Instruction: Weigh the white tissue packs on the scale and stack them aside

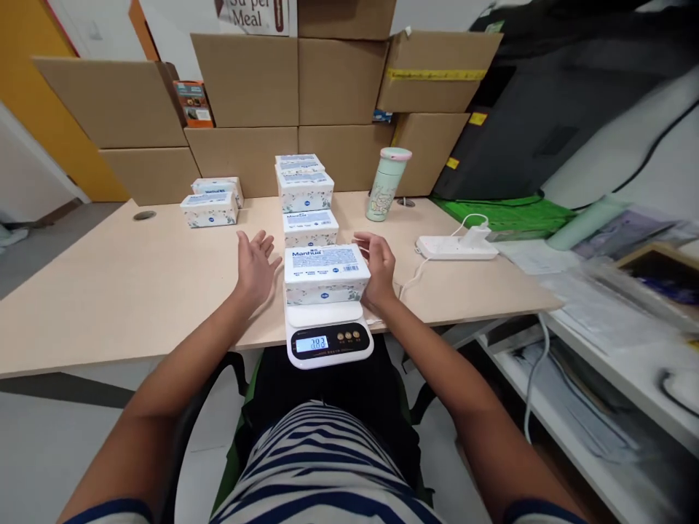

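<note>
A white tissue pack (326, 273) marked "Manhua" rests on a white digital scale (330, 316) at the table's front edge. The scale's lit display shows digits too blurred to read surely. My left hand (255, 268) is open to the left of the pack, fingers spread and apart from it. Close by the pack's right side, my right hand (378, 271) is loosely curved and holds nothing; part of it is hidden behind the pack. Directly behind the scale stands another tissue pack (310, 228), with a stack of tissue packs (306, 191) farther back.
Two tissue packs (210, 207) sit at the back left. A pale green tumbler (387, 183) stands at the back right, near a white power strip (456, 246) with a cord. Cardboard boxes (245, 156) line the table's back edge. A cluttered shelf (601, 327) is at right.
</note>
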The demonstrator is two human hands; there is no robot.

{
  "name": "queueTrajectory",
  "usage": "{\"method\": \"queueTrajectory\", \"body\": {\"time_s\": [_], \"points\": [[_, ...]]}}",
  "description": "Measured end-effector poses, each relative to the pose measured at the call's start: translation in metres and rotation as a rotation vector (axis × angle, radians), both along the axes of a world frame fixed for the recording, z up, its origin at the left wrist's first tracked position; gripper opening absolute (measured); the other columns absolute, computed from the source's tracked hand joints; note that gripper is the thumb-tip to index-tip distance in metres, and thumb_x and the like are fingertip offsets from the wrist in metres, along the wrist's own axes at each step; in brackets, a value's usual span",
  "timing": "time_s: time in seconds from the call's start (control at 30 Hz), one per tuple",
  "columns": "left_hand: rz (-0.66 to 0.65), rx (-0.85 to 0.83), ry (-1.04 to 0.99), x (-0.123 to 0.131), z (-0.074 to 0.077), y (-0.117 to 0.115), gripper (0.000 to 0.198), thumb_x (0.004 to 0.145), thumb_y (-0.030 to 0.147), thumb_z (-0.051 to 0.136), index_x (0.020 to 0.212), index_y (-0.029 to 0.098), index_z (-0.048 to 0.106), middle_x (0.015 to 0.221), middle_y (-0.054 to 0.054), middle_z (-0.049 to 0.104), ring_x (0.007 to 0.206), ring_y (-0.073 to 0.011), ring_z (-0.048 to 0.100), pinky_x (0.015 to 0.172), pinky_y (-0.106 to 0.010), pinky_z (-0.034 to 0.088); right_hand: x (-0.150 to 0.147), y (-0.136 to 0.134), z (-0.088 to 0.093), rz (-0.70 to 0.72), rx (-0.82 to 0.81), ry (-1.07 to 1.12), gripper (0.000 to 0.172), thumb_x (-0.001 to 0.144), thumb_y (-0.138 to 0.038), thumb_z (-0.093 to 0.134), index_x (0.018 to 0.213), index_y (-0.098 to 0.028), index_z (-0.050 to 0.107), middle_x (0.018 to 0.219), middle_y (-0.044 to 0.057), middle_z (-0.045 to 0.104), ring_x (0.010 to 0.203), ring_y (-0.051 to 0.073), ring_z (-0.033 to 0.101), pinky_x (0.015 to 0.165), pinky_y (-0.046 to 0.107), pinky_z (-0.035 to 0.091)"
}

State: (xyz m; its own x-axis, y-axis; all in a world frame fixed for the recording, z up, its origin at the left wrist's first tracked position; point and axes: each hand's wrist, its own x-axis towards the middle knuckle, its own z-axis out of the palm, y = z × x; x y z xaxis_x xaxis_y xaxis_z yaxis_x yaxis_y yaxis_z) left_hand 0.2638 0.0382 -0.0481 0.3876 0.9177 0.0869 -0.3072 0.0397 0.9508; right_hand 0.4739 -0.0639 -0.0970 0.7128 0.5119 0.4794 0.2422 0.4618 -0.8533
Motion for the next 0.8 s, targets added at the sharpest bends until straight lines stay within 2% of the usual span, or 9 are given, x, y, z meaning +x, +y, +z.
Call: {"method": "queueTrajectory", "body": {"time_s": [0.07, 0.13, 0.27, 0.37, 0.47, 0.53, 0.63, 0.8], "points": [[0.072, 0.016, -0.059, 0.001, -0.005, 0.001, 0.092, 0.103, 0.09, 0.02, 0.17, 0.033, 0.047, 0.182, -0.012, 0.044, 0.176, -0.0315, 0.03, 0.14, -0.054, 0.032, -0.003, -0.004, -0.01, -0.053, -0.011, -0.066, 0.06, 0.103, -0.079, 0.05, 0.107, -0.024, 0.073, 0.113, 0.012, 0.079, 0.107, 0.028, 0.075, 0.1, 0.047, 0.061], [0.076, 0.016, -0.056, 0.001, -0.012, 0.002, 0.088, 0.105, 0.087, 0.023, 0.17, 0.032, 0.046, 0.183, -0.012, 0.043, 0.176, -0.031, 0.029, 0.141, -0.053, 0.031, 0.0, -0.002, -0.018, -0.087, -0.027, -0.084, 0.058, 0.104, -0.078, 0.048, 0.105, -0.024, 0.071, 0.109, 0.011, 0.078, 0.099, 0.027, 0.075, 0.092, 0.044, 0.062], [-0.059, -0.059, -0.046, 0.005, -0.029, -0.001, 0.089, 0.108, 0.082, 0.024, 0.173, 0.025, 0.043, 0.185, -0.016, 0.039, 0.177, -0.0322, 0.026, 0.142, -0.053, 0.027, 0.013, 0.015, -0.026, -0.189, -0.075, -0.075, 0.049, 0.106, -0.069, 0.048, 0.121, -0.025, 0.064, 0.112, 0.011, 0.076, 0.097, 0.025, 0.075, 0.086, 0.042, 0.062], [-0.202, -0.065, -0.112, 0.011, -0.038, -0.005, 0.087, 0.105, 0.085, 0.031, 0.169, 0.029, 0.049, 0.18, -0.013, 0.048, 0.176, -0.0358, 0.028, 0.143, -0.057, 0.026, 0.027, 0.034, -0.025, -0.226, -0.112, -0.139, 0.046, 0.105, -0.059, 0.049, 0.136, -0.025, 0.056, 0.117, 0.012, 0.076, 0.101, 0.026, 0.076, 0.091, 0.044, 0.063], [-0.372, -0.009, -0.19, 0.012, -0.044, -0.008, 0.084, 0.105, 0.086, 0.036, 0.163, 0.029, 0.056, 0.17, -0.012, 0.061, 0.172, -0.0391, 0.036, 0.142, -0.063, 0.028, 0.045, 0.053, -0.02, -0.28, -0.163, -0.327, 0.047, 0.103, -0.05, 0.049, 0.142, -0.025, 0.055, 0.126, 0.016, 0.076, 0.11, 0.029, 0.075, 0.098, 0.048, 0.062], [-0.415, 0.012, -0.21, 0.01, -0.047, -0.009, 0.083, 0.105, 0.086, 0.038, 0.162, 0.029, 0.056, 0.166, -0.012, 0.065, 0.17, -0.0389, 0.04, 0.142, -0.063, 0.029, 0.056, 0.064, -0.017, -0.346, -0.219, -0.528, 0.048, 0.1, -0.043, 0.049, 0.144, -0.024, 0.057, 0.134, 0.018, 0.075, 0.117, 0.032, 0.074, 0.104, 0.052, 0.059], [-0.387, 0.018, -0.159, 0.007, -0.049, -0.006, 0.086, 0.103, 0.089, 0.036, 0.162, 0.03, 0.055, 0.17, -0.01, 0.062, 0.172, -0.0377, 0.038, 0.143, -0.061, 0.027, 0.072, 0.069, -0.02, -0.434, -0.3, -0.742, 0.052, 0.096, -0.035, 0.048, 0.144, -0.02, 0.06, 0.14, 0.022, 0.073, 0.121, 0.035, 0.073, 0.109, 0.057, 0.057], [-0.181, 0.021, -0.041, 0.005, -0.051, 0.005, 0.089, 0.103, 0.09, 0.027, 0.164, 0.03, 0.053, 0.182, -0.008, 0.046, 0.177, -0.0345, 0.025, 0.144, -0.057, 0.023, 0.1, 0.052, -0.03, -0.645, -0.262, -0.855, 0.052, 0.101, -0.039, 0.046, 0.145, -0.017, 0.062, 0.14, 0.024, 0.072, 0.13, 0.038, 0.07, 0.11, 0.058, 0.056]]}}
